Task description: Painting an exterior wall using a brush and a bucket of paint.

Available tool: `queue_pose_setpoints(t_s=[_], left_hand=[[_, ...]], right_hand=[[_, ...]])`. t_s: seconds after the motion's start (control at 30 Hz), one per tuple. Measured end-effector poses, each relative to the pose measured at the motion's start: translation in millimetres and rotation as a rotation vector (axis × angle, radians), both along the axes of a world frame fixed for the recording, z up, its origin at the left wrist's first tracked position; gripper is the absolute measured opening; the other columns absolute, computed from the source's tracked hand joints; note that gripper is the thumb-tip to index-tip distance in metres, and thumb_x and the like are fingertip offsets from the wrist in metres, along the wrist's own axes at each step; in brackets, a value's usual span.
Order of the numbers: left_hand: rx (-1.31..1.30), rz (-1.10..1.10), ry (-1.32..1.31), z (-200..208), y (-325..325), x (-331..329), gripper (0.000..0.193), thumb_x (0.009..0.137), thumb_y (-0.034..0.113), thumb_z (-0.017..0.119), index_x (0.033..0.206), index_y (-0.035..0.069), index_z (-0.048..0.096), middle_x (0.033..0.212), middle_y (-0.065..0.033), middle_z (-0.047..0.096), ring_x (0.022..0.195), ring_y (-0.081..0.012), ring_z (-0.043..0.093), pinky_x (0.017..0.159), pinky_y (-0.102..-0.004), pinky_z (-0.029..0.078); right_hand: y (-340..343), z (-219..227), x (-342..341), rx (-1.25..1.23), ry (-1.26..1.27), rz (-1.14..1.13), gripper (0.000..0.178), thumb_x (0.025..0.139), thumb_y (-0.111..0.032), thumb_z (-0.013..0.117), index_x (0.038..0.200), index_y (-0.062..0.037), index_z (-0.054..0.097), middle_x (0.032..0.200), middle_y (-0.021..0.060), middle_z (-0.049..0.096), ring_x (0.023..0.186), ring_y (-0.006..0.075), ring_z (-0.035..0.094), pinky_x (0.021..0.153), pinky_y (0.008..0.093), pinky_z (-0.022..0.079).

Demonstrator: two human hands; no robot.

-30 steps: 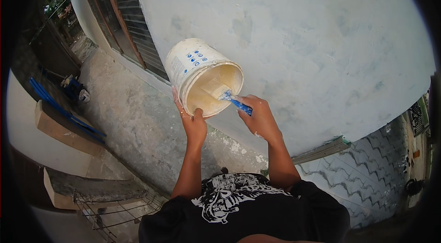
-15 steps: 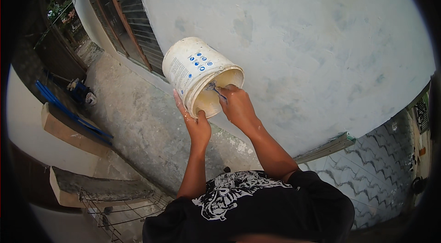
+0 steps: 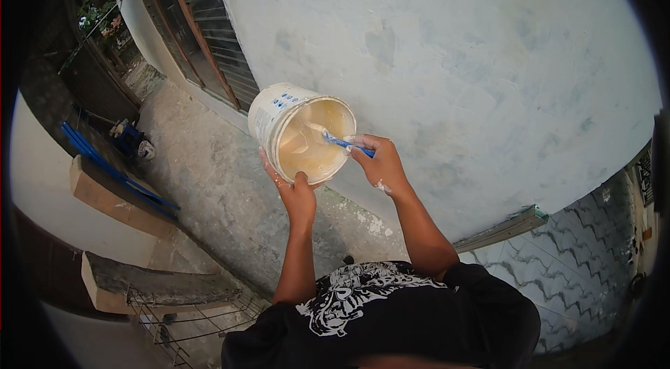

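A white plastic bucket (image 3: 269,107) with small blue marks is tilted, its mouth facing me. My left hand (image 3: 296,194) grips its lower rim, thumb at the edge and fingers along the outside. Cream-coloured paint coats the inner wall. My right hand (image 3: 377,159) is closed on the blue handle of a paintbrush (image 3: 338,141). The brush's head reaches into the bucket's mouth, its bristles pale with paint. White smears mark the fingers and wrist of my right hand. The fingers of my left hand beneath the bucket are partly hidden.
A patchy pale wall (image 3: 474,83) rises in front and to the right. A louvred window (image 3: 202,27) with brown frames stands left of it. Concrete floor (image 3: 202,166) runs below. At left are blue bars (image 3: 115,170), a ledge (image 3: 146,285) and a wire rack (image 3: 188,323); patterned tiles (image 3: 551,271) lie right.
The bucket's mouth has turned more toward me, showing more of the inside. My right hand has drawn back from the mouth to the right, and the brush's blue handle now shows clearly.
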State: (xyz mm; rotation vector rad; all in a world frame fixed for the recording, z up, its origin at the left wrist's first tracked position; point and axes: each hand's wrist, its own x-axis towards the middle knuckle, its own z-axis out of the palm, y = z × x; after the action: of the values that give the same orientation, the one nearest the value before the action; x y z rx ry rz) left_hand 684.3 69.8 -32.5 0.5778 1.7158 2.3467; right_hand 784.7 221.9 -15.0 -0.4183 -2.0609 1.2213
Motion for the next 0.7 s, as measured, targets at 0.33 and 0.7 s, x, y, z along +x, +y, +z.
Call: queue_pose_setpoints(t_s=[0.33,0.7], left_hand=[[-0.049,-0.075,-0.212,5,17,-17,0.083,0.084,-0.005,0.043,0.159,0.01,0.013,0.147,-0.029,0.042,0.116,-0.0437,0.066,0.07,-0.0425,0.071],[-0.082,-0.543,-0.184,103,44,7,0.083,0.083,-0.001,0.042,0.16,0.013,0.015,0.143,-0.0253,0.049,0.106,-0.0373,0.072,0.066,-0.0413,0.07]], right_hand=[[25,-9,26,-0.772,0.06,0.155,0.041,0.093,0.0,0.068,0.134,0.003,0.065,0.08,-0.0028,0.06,0.062,0.0056,0.045,0.055,0.0222,0.037],[54,65,117,-0.32,0.17,-0.122,0.039,0.098,-0.011,0.068,0.135,0.0013,0.066,0.087,-0.0026,0.06,0.071,0.0055,0.047,0.064,0.0251,0.043]])
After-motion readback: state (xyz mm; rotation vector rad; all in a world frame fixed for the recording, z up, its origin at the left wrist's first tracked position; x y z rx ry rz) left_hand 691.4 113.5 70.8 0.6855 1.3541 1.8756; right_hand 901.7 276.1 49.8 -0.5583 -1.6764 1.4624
